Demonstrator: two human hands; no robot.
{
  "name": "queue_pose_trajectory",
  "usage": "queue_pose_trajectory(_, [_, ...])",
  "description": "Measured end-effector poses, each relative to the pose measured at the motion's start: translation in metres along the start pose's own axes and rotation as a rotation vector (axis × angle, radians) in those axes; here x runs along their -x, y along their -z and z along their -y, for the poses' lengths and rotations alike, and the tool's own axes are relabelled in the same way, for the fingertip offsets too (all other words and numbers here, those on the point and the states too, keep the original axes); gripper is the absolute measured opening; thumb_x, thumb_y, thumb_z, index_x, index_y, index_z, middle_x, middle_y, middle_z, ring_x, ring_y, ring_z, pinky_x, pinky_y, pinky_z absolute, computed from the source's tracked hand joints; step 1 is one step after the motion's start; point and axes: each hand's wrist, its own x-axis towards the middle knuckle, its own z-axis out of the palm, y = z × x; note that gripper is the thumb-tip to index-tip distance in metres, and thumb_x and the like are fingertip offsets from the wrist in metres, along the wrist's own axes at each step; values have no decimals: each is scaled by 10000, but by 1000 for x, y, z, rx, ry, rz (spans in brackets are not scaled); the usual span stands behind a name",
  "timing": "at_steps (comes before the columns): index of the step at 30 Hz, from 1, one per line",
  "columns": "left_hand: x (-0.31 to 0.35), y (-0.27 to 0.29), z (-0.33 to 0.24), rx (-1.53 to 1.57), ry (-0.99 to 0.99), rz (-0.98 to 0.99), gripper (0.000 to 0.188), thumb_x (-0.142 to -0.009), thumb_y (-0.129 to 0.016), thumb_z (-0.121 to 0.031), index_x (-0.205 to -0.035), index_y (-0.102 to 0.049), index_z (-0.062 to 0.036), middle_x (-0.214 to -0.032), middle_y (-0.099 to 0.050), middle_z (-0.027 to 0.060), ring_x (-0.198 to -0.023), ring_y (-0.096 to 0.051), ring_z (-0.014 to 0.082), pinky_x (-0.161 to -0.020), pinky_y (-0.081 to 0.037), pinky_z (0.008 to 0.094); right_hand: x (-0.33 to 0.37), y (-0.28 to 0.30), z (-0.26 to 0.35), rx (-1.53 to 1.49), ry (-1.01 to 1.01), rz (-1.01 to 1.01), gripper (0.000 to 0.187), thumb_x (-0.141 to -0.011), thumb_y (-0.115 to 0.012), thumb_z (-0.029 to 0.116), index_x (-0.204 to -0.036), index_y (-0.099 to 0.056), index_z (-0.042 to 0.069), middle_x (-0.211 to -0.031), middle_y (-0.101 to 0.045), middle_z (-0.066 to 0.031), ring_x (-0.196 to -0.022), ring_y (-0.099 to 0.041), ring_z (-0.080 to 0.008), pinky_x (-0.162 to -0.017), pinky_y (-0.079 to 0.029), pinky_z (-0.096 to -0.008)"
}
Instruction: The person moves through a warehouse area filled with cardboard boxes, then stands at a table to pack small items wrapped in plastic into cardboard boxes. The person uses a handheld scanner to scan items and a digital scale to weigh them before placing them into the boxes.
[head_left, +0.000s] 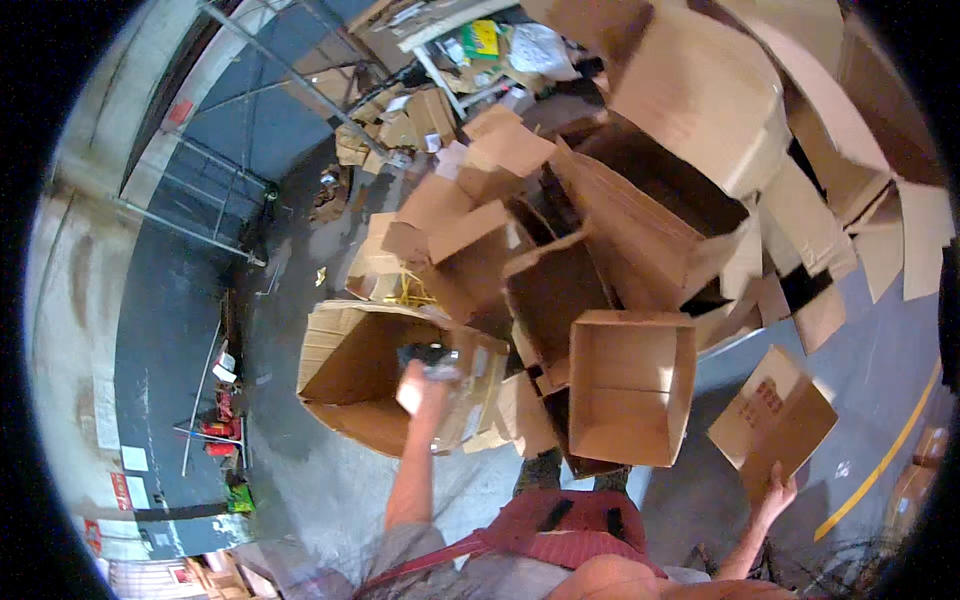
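My left hand reaches over the mouth of an open brown cardboard box. It is closed on a blurred black and clear bundle whose kind I cannot make out. A bright white patch shows beside the fingers. Off to the right, my right hand grips the lower edge of a folded piece of cardboard box with reddish print, held up at an angle. Between my hands, in front of my legs, an open square cardboard box faces up with its inside bare.
More open boxes and loose flaps pile up ahead and to the right. Metal scaffold poles stand at the far left, with red fire extinguishers by the wall. A white-framed table holds bags. A yellow line crosses the floor at right.
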Motion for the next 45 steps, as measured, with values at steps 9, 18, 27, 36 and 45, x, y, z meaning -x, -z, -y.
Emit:
queue_pose_trajectory(9, [17,32,-64,284,77,561,434,-656,-797,-443,-871,-670,-88,-866,-685,137,-876,-658,341,-737,-517,427,151,-174,160,560,865,210,246,-932,-588,99,-1108,-673,-50,-1069,-683,-179,-951,-652,-303,-838,-502,-359])
queue_pose_trajectory(18, [56,24,-47,373,-453,619,320,-777,-621,-260,-1029,-685,-73,-1007,-662,132,-953,-648,324,-814,-527,449,175,-470,180,643,1336,715,587,-710,-510,-108,-1252,-641,73,-1226,-639,-183,-1078,-642,-369,-914,-527,-411])
queue_pose_trajectory(27, [64,17,-40,368,-509,627,305,-716,-654,-220,-979,-677,-67,-990,-655,119,-943,-642,321,-798,-531,454,54,-642,26,1647,1198,689,276,-912,-500,143,-1109,-662,38,-1019,-691,-184,-915,-676,-346,-773,-545,-419])
queue_pose_trajectory(36, [69,21,-24,315,-458,636,292,-716,-661,-176,-993,-674,-83,-993,-634,98,-966,-632,307,-809,-535,424,210,-619,32,914,943,1417,585,-904,-618,402,-1329,-504,15,-1355,-509,-231,-1203,-503,-407,-1080,-354,-492])
queue_pose_trajectory(45, [85,17,-36,289,-703,549,294,-662,-702,-167,-940,-657,-83,-957,-624,96,-905,-630,294,-755,-538,402,211,-580,-12,1272,1206,1086,309,-821,-573,88,-1113,-473,67,-657,-637,-206,-655,-658,-395,-571,-515,-505])
